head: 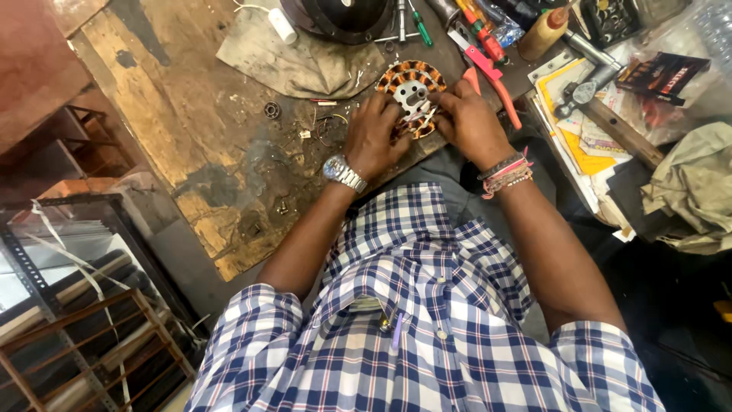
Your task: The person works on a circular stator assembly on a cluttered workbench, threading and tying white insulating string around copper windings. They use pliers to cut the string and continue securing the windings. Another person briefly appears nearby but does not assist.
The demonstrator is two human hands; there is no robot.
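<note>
copper-wound round metal stator [412, 84] sits at the worn wooden surface [191, 130] edge; left hand [374, 137] and right hand [469, 122] fingers clamp on its near rim, working the windings. next calls for steady, delicate pulls.

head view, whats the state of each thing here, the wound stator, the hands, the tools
round copper-wound stator with metal centre plate: lying flat on the bench edge, held by both hands
left hand: fingers on the stator's near left side
right hand: fingers on the stator's right side
red-handled pliers: lying loose beside the right hand
green-handled screwdriver: lying unused
grey cloth: crumpled on the wooden bench
hammer: lying on papers
</note>
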